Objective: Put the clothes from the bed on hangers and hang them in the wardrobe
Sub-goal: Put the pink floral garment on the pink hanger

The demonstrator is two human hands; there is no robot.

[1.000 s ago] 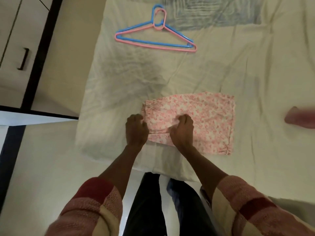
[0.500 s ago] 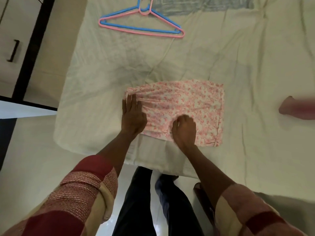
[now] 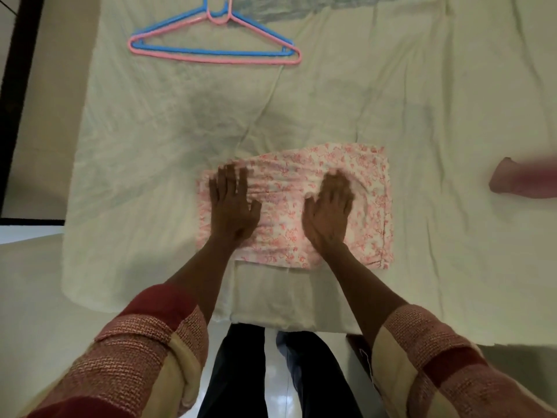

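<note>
Both hands, left hand (image 3: pixel 232 211) and right hand (image 3: pixel 330 212), pressed flat with straight fingers on the floral garment (image 3: pixel 370 206), likely smoothing it for the hangers (image 3: pixel 215 54).

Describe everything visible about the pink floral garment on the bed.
The pink floral garment is thin white cloth printed with small pink motifs, folded into a rough rectangle. It lies flat near the front edge of the bed sheet, gathered ridges along its left end. The left hand and right hand press flat on it.
</note>
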